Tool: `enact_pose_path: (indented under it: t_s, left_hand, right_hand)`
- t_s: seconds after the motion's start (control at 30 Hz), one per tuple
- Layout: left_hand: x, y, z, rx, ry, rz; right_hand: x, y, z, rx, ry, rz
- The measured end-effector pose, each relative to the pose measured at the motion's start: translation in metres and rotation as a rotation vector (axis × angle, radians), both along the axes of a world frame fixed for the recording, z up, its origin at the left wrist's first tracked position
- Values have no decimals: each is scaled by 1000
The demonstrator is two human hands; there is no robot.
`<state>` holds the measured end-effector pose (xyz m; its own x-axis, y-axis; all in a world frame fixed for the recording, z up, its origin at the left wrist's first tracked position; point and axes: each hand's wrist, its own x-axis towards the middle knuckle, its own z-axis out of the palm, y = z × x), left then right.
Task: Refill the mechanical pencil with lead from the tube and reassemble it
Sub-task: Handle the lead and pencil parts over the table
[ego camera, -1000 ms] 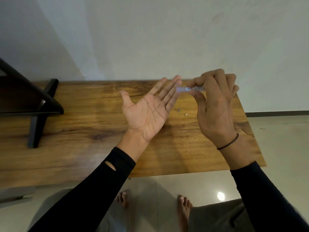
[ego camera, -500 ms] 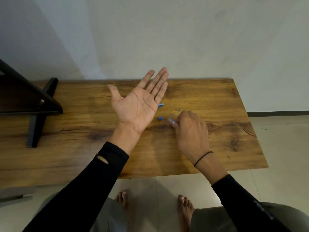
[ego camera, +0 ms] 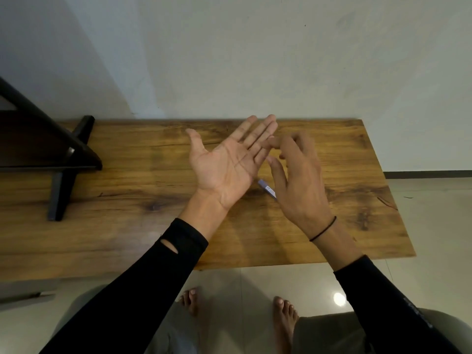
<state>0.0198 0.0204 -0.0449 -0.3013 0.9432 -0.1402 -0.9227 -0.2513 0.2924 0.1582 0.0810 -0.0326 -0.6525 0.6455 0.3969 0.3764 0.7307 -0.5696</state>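
My left hand (ego camera: 227, 164) hovers palm up above the wooden table (ego camera: 132, 200), fingers straight and apart; I see nothing lying on the palm. My right hand (ego camera: 298, 182) is just to its right, blurred, fingers spread and empty, with the index fingertip at the left hand's fingers. The lead tube (ego camera: 267, 189), a small pale violet tube with a label, lies on the table below the two hands, its lower end hidden by my right hand. The pencil and its small parts are out of sight behind the hands.
A black stand (ego camera: 63, 162) sits on the table's left part. The table's right edge (ego camera: 390, 195) and front edge border a tiled floor, where bare feet (ego camera: 283, 318) show. A plain wall rises behind the table.
My right hand brought the tube down from the left fingertips, left it on the table, and rose back empty to the left hand. The left hand stayed open, palm up.
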Motion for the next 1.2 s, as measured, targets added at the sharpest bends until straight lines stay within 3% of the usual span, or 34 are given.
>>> enact_pose_path:
  t_s: [0.1,0.3,0.47,0.63,0.73,0.83,0.93,1.1,1.2]
  left_hand:
    - [9,0,-3,-82,74,-23]
    - [19,-4,-6,-132,61,-82]
    - [21,-3,-6,-113,-10,-125]
    - [22,-5,-3,-123,-7,-137]
    - [9,1,1,-165,46,-93]
    - [-13,7,1,-414,411,25]
    - [-25,6,-10,-777,1033,127]
    - [-24,2,-33,-940,2082,4]
    - [-19,5,-39,-976,2259,22]
  right_hand:
    - [-3,3,4,139,-19,119]
    - [-2,12,8,399,-287,280]
    - [2,11,11,501,-296,322]
    - [3,12,7,549,-362,297]
    - [0,14,8,349,-189,203]
    - [0,20,12,8,132,91]
    - [1,25,14,-262,292,-13]
    - [0,31,13,-538,454,-106]
    - [1,33,13,-680,533,-113]
